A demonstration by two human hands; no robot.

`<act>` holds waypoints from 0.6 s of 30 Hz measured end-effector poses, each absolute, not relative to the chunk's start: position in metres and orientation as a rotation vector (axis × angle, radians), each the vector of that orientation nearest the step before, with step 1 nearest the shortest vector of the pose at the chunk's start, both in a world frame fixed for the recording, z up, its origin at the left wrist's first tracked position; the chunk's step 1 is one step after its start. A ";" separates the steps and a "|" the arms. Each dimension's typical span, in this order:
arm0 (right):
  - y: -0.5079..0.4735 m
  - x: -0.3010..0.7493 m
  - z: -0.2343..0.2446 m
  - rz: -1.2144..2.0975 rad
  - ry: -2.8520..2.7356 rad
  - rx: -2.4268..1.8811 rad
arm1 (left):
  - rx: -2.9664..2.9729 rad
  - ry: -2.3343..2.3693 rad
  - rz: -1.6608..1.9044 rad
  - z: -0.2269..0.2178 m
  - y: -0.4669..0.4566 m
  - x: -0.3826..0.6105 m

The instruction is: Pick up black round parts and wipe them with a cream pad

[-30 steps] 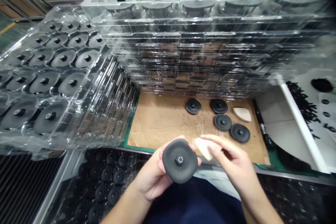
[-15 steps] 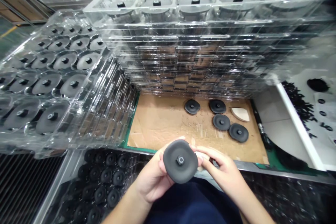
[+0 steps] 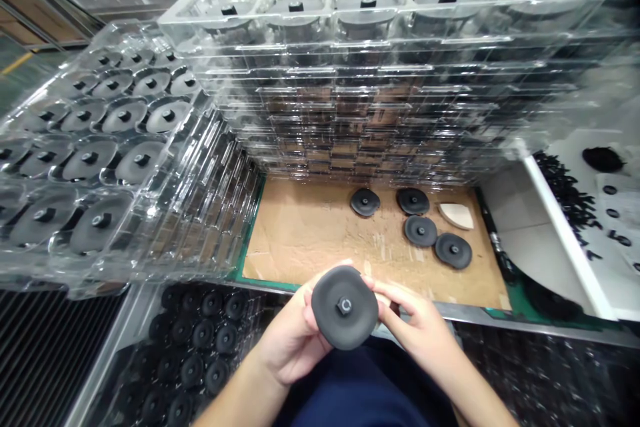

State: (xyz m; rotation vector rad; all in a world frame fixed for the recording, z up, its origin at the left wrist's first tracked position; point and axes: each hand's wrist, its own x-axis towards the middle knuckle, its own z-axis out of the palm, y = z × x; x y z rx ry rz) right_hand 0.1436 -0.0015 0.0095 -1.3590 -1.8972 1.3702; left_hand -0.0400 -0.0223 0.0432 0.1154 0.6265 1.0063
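Note:
My left hand (image 3: 295, 340) is closed on the edge of a dark grey, rounded-square disc (image 3: 330, 320) with a short central stub. The disc is tilted up, its stub side facing me. At its right edge is my right hand (image 3: 417, 323), closed with thumb and fingers pinched around a small pale piece (image 3: 384, 299), mostly hidden by the fingers. Beyond my hands, on a cardboard sheet (image 3: 295, 233), several similar discs (image 3: 421, 231) lie stub up. A cream wedge-shaped piece (image 3: 456, 215) lies to their right.
Stacked clear plastic trays (image 3: 350, 70) rise behind the cardboard. Another tray stack (image 3: 165, 193) holding dark discs stands at left. More dark discs (image 3: 203, 333) sit low at left. On the right, a white-edged panel (image 3: 565, 233) borders a surface with small black parts (image 3: 565, 193).
My right hand has shifted slightly left, closer against the disc's edge, covering more of the pale piece. The disc stays in my left hand, nearly unmoved.

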 end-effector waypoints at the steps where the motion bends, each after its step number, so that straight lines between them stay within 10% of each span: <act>1: -0.001 0.145 0.008 1.361 -1.900 -1.358 | 0.121 0.623 1.011 0.043 -0.022 -0.040; 11: 0.008 0.138 0.078 0.663 -1.883 -1.058 | 0.183 0.792 1.111 0.043 -0.019 -0.030; 18: 0.018 0.147 0.053 1.126 -1.835 -1.239 | 0.148 0.895 1.229 0.033 -0.022 -0.038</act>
